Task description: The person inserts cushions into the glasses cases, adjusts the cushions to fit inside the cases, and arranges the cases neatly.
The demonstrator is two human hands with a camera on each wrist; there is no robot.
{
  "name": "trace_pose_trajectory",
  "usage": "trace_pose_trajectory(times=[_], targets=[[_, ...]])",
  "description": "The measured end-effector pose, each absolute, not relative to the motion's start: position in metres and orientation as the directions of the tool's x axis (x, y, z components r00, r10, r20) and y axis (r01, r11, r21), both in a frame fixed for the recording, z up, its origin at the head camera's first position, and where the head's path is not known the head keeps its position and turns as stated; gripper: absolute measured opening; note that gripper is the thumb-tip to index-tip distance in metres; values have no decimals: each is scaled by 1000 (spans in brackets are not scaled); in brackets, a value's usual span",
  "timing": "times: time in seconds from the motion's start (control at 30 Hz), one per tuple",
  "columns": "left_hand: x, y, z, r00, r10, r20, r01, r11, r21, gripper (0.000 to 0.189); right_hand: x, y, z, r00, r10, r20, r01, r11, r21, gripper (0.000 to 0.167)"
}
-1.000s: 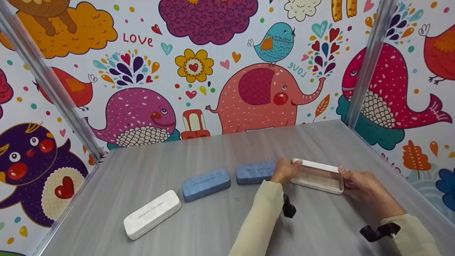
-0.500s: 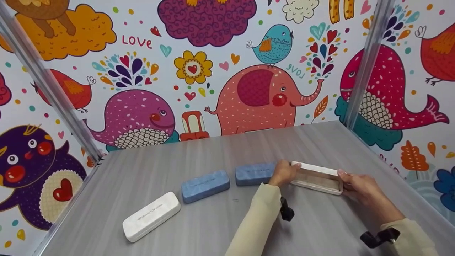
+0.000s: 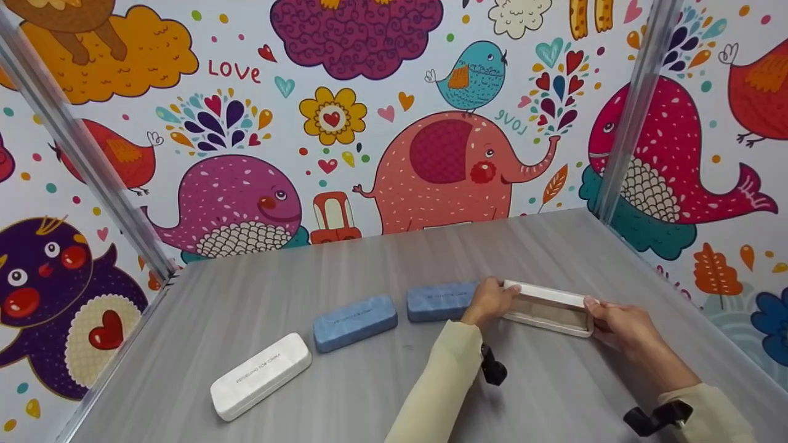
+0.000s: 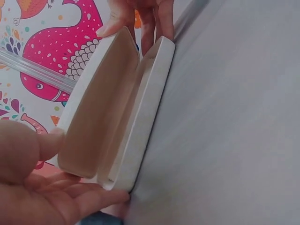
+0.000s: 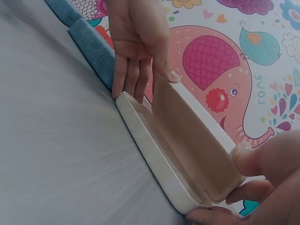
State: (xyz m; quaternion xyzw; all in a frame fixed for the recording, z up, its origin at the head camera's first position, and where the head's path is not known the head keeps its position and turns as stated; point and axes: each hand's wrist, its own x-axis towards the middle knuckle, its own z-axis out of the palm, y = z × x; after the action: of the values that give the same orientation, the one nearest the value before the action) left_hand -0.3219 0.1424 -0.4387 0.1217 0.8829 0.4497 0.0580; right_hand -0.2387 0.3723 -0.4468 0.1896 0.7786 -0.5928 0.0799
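Note:
A white glasses case lies on the table with its lid raised and its beige lining showing. My left hand holds its left end, thumb on the lid's edge and fingers along the end of the base. At the opposite end my right hand grips it likewise, its thumb on the lid's edge. Both wrist views show no item inside the case. Just left of my left hand is a blue glasses case, its right end overlapped by that hand.
Another blue glasses case and a closed white glasses case lie farther left on the grey table. A wall with cartoon animals stands behind, with metal posts at its corners.
The white case's lid has tipped slightly lower between both hands. The hands keep their places at its ends, and the head view has shifted a little.

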Motion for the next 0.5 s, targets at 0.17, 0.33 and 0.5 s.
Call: trace_pose_trajectory(times=[0.17, 0.33, 0.5], targets=[[-320, 139, -444, -961, 271, 51, 193, 525, 829, 39, -235, 371, -450, -918, 226, -327, 382, 271, -884, 88], [-319, 138, -446, -964, 259, 59, 183, 483, 856, 36, -233, 371, -450, -922, 223, -316, 372, 284, -884, 88], [-318, 136, -447, -963, 265, 52, 183, 498, 847, 32, -232, 372, -453, -921, 233, -311, 368, 265, -891, 77]])
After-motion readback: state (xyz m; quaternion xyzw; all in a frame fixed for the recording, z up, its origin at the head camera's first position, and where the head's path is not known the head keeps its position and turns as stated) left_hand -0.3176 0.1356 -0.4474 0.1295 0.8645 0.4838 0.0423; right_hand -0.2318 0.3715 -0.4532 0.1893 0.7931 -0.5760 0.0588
